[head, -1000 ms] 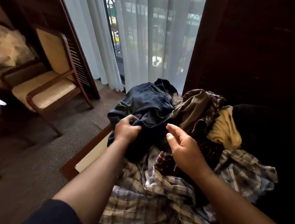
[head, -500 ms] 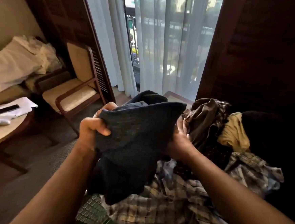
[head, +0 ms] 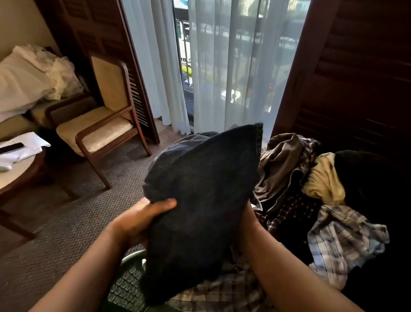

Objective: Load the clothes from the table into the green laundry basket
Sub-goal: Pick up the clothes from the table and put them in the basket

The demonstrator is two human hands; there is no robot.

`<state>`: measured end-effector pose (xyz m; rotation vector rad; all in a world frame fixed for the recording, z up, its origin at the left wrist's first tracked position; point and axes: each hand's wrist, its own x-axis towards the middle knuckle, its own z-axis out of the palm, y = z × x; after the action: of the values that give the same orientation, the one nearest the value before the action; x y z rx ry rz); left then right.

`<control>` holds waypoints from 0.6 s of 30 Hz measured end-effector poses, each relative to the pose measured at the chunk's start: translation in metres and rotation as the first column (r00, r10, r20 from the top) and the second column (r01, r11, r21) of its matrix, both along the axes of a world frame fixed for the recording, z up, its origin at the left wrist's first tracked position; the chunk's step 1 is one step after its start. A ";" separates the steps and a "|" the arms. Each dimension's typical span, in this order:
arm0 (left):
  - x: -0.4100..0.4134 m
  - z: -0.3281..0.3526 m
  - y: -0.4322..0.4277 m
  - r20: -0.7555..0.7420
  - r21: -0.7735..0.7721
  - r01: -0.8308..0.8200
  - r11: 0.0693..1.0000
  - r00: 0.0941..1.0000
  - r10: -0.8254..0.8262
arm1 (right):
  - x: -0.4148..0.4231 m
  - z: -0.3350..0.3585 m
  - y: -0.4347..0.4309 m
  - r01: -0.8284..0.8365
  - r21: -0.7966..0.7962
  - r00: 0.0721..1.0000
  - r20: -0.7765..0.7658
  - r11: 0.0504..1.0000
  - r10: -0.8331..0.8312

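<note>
Dark blue denim: a pair of jeans is being held up in a bunched fold in front of the person, hanging above the near edge of the clothes pile and partly over the green laundry basket, whose lattice wall is showing at the bottom of the view below the left forearm. The left hand is gripping the jeans at their left edge, with the thumb pressing across the front of the cloth and the other fingers curling out of sight behind it. The right hand is reaching in behind the right side of the jeans; only its heel and wrist are showing, so whether its fingers are clamping the cloth cannot be told. The rest of the clothes are lying heaped to the right, covering the surface under them: a brown garment at the back, a yellow one just beside it, a blue-and-white plaid shirt nearer, and a checked shirt lying under the jeans and touching the basket. Off to the left, a wooden armchair is standing on the carpet, near a round table carrying a dark flat device. Sheer curtains are hanging at the back.
</note>
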<state>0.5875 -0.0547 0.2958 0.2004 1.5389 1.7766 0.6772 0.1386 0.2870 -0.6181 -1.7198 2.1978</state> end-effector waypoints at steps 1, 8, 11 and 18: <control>0.004 0.000 0.013 -0.043 -0.032 0.001 1.000 0.999 -0.003 | -0.002 -0.008 0.008 -0.033 -0.074 0.999 0.037 0.997 0.036; -0.008 -0.030 0.077 -0.084 0.008 -0.340 0.940 0.937 0.340 | -0.019 -0.016 0.099 -0.286 0.678 0.937 0.346 0.678 0.049; -0.021 -0.060 0.087 -0.141 -0.092 -0.448 0.889 0.890 0.434 | -0.030 -0.023 0.143 -0.608 0.777 0.793 0.605 0.164 0.071; -0.041 -0.118 0.101 -0.360 -0.462 -0.518 0.720 0.851 0.382 | -0.058 -0.063 0.194 -0.795 0.607 0.592 0.778 0.009 -0.212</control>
<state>0.5464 0.0468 0.1782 -0.2888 2.3727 1.6077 0.6195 0.3323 0.2237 -0.6457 -3.4551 0.0559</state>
